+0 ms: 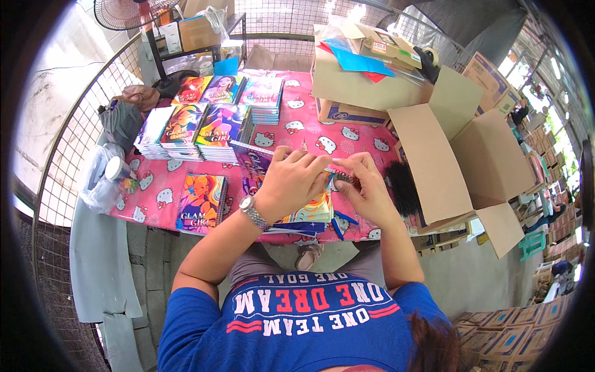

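My left hand (296,183) is closed over a spiral notebook (250,162) with a purple cover, tilted up at its left side. My right hand (367,186) is at the notebook's right edge, thumb and forefinger curled in beside dark wire coils; what they pinch, if anything, is hidden. Its forefinger reaches close to my left fingertips. Beneath the hands lies a small pile of colourful notebooks (308,218). A tool with blue handles (339,227) rests at the pile's right, by the table's front edge. Left of my left wrist, a single notebook (201,203) lies flat.
Several notebook stacks (214,127) stand on the pink patterned tablecloth (304,111). A black bristly bundle (401,187) sits right of my right hand, beside an open cardboard box (427,167). A plastic bag with a white cup (115,169) is at left; a fan (131,11) stands behind.
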Tool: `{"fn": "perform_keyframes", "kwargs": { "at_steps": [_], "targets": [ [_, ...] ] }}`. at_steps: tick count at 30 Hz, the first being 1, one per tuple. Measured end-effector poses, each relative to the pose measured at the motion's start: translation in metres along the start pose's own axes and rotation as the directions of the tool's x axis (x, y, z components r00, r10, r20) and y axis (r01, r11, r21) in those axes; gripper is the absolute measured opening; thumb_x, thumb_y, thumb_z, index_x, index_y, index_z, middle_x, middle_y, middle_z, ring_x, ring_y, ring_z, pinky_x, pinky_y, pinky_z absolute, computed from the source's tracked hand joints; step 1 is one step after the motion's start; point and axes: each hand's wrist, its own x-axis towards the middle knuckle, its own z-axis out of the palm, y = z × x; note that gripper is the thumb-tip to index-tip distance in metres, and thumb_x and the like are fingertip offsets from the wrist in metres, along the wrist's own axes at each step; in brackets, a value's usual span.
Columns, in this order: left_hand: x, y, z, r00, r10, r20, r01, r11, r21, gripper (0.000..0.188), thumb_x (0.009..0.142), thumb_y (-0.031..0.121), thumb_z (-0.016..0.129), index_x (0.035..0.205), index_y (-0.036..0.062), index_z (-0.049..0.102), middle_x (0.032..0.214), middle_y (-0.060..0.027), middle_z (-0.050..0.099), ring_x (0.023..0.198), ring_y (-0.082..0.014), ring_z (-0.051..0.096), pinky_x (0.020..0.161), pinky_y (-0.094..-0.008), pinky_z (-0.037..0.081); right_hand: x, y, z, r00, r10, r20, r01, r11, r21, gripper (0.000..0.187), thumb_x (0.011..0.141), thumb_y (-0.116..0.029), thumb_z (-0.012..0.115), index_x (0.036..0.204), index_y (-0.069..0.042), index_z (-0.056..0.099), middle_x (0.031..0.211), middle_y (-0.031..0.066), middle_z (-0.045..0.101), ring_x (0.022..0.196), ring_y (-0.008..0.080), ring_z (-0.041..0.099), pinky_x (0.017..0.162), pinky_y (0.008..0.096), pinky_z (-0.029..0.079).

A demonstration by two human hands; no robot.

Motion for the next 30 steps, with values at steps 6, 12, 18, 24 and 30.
{"fn": "perform_keyframes", "kwargs": {
  "at_steps": [6, 12, 18, 24, 30],
  "targets": [
    [0.005, 0.002, -0.001, 0.997, 0.031, 0.076, -0.030, 0.999, -0.017, 0.020, 0.089, 0.021, 0.060, 0.107, 0.0138, 0.059, 0.089, -0.0033, 0.066, 0.084, -0.0218, 0.063, 0.086, -0.0399, 0.038, 0.002, -0.002, -0.004, 0.994, 0.095, 0.046, -0.098, 0.993, 0.060, 0.029, 0.093, -0.002, 0.059, 0.122, -0.003, 0.059, 0.080, 0.0060, 0.061, 0.070, 0.0106, 0.057, 0.065, 0.0263, 0.048],
    [-0.003, 0.000, -0.010, 0.996, -0.005, 0.090, 0.008, 0.999, -0.034, 0.020, 0.089, 0.021, 0.062, 0.108, 0.0139, 0.060, 0.092, -0.0040, 0.066, 0.087, -0.0226, 0.062, 0.087, -0.0392, 0.038, 0.022, 0.028, -0.002, 0.894, 0.301, 0.331, -0.438, 0.742, 0.508, 0.029, 0.101, -0.021, 0.050, 0.125, -0.006, 0.056, 0.089, 0.0138, 0.067, 0.080, 0.0215, 0.065, 0.070, 0.0313, 0.052],
    [-0.005, -0.002, -0.005, 0.986, 0.008, 0.167, 0.006, 0.997, -0.082, 0.022, 0.091, 0.031, 0.064, 0.107, 0.0154, 0.063, 0.102, -0.0013, 0.067, 0.105, -0.0210, 0.060, 0.102, -0.0501, 0.030, -0.007, 0.271, 0.105, 0.683, 0.729, 0.045, -0.613, 0.605, -0.508, 0.062, 0.087, -0.058, 0.061, 0.123, -0.008, 0.058, 0.132, 0.0271, 0.053, 0.124, 0.0473, 0.049, 0.101, 0.0576, 0.041],
    [-0.031, -0.014, -0.001, 0.949, -0.315, 0.022, 0.311, 0.944, 0.109, 0.037, 0.083, 0.043, 0.071, 0.108, 0.0171, 0.065, 0.131, -0.0039, 0.052, 0.139, -0.0345, 0.030, 0.096, -0.0854, -0.003, 0.010, 0.250, 0.091, 0.770, 0.606, 0.199, -0.544, 0.787, -0.290, 0.047, 0.079, -0.041, 0.075, 0.110, -0.010, 0.060, 0.107, 0.0103, 0.067, 0.102, 0.0281, 0.065, 0.092, 0.0408, 0.050],
    [-0.023, -0.009, 0.005, 0.978, -0.202, 0.052, 0.202, 0.979, -0.014, 0.040, 0.078, 0.047, 0.074, 0.101, 0.0150, 0.064, 0.116, -0.0038, 0.054, 0.129, -0.0318, 0.041, 0.097, -0.0855, 0.005, 0.049, 0.072, -0.024, 0.828, -0.188, 0.529, -0.365, 0.535, 0.762, 0.050, 0.085, -0.026, 0.069, 0.128, -0.007, 0.053, 0.122, 0.0093, 0.059, 0.116, 0.0217, 0.055, 0.101, 0.0385, 0.041]
  ]
}}
